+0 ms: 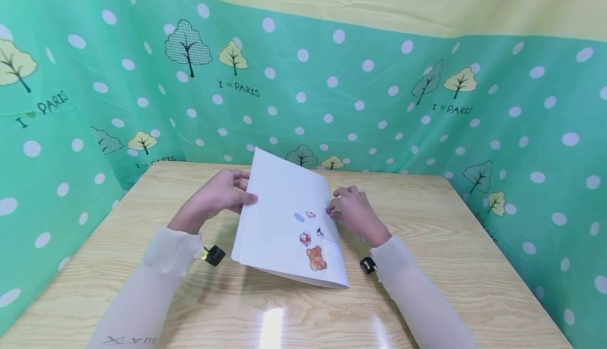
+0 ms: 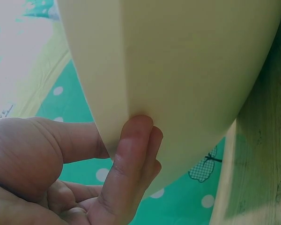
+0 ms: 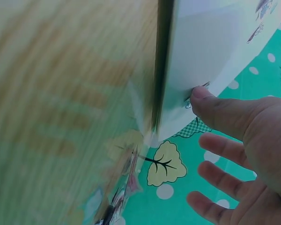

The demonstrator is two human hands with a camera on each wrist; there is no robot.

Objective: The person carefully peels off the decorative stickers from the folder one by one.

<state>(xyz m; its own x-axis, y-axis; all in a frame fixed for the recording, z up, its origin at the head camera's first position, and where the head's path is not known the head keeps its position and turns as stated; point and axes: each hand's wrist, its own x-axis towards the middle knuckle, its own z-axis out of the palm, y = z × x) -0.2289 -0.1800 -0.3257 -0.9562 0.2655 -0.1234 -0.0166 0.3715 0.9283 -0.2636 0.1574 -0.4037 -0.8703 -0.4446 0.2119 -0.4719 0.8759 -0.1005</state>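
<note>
A white paper folder (image 1: 284,196) stands tilted over the table, its lower edge bowed. My left hand (image 1: 223,193) pinches its left edge, thumb on the front and fingers (image 2: 136,140) behind, beside a vertical crease. Several small stickers show on the front, including a brown bear sticker (image 1: 316,258) near the bottom and a red one (image 1: 305,238) above it. At the right edge, my right hand (image 1: 355,212) presses its thumb on a small sticker (image 3: 188,104). In the right wrist view its other fingers (image 3: 222,145) are spread apart, off the paper.
A glossy clear sheet with coloured prints (image 3: 124,187) lies on the wooden table (image 1: 427,243) beyond the right hand. Green dotted cloth (image 1: 303,75) hangs round the back and sides. Black wrist cameras (image 1: 215,255) stick out from both cuffs.
</note>
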